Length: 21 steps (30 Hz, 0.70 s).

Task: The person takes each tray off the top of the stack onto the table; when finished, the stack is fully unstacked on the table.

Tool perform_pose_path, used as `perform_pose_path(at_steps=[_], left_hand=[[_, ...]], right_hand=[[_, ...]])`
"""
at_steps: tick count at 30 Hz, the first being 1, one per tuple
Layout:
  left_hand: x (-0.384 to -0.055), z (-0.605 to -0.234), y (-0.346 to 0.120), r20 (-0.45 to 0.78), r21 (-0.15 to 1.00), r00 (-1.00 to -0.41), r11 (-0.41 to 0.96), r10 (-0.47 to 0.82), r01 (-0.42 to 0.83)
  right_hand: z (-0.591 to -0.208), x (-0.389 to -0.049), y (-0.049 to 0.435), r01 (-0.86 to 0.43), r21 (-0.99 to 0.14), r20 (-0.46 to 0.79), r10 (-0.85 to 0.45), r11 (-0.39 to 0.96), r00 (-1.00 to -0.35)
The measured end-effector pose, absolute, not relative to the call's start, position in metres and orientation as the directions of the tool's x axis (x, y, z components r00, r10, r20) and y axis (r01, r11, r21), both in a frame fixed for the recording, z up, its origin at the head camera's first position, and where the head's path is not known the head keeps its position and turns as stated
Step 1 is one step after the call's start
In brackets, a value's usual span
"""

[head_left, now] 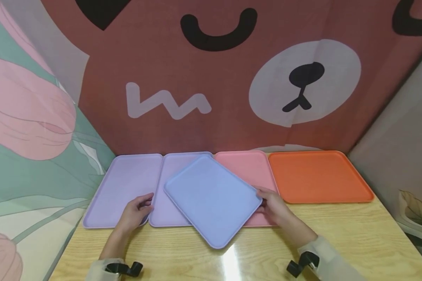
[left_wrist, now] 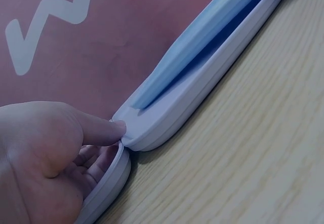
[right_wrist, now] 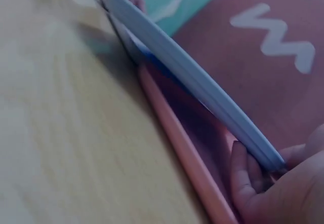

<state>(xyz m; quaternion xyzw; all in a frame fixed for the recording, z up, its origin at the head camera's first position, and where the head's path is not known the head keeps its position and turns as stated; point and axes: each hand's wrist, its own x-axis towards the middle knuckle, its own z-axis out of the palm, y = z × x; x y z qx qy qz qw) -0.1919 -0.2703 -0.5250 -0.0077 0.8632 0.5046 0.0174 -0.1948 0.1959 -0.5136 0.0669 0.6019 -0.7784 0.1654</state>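
A light blue tray (head_left: 214,199) is turned at an angle over the middle trays, its right corner raised. My right hand (head_left: 273,205) grips that corner, thumb on top and fingers below, as the right wrist view also shows. Beneath it are a lilac tray (head_left: 161,212) and a pink tray (head_left: 258,168), both partly covered. At the front of the seam between the two lilac trays is my left hand (head_left: 135,214), its fingers loosely bent over the leftmost lilac tray (head_left: 123,183). In the left wrist view its thumb lies right at the neighbouring lilac tray's rim (left_wrist: 169,117).
An orange tray (head_left: 320,177) lies at the right end of the row. The trays rest on a wooden table (head_left: 337,238), against a cloth backdrop (head_left: 168,132) with a bear print. Patterned cloth (head_left: 28,175) hangs along the left side.
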Motion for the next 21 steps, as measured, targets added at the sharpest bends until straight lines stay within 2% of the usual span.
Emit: perform_pose_path(at_steps=[5,10,16,21], left_hand=[[-0.192,-0.524,-0.269,-0.042,0.87,-0.999,0.492,-0.004,-0.038],[-0.192,-0.524,-0.269,-0.04,0.872,-0.999,0.489,-0.002,-0.036],[-0.192,-0.526,-0.269,-0.037,0.879,-0.999,0.476,-0.001,-0.033],[-0.193,-0.527,-0.27,-0.04,0.88,-0.999,0.473,-0.001,-0.036]], right_hand=[[-0.515,-0.212,0.214,0.365,-0.897,-0.324,-0.191,-0.248,-0.926],[-0.513,-0.224,0.221,0.331,-0.887,-0.306,-0.128,-0.321,-0.944],[-0.51,-0.231,0.221,0.299,-0.908,-0.294,-0.063,-0.292,-0.954],[-0.51,-0.229,0.221,0.288,-0.92,-0.278,-0.076,-0.266,-0.958]])
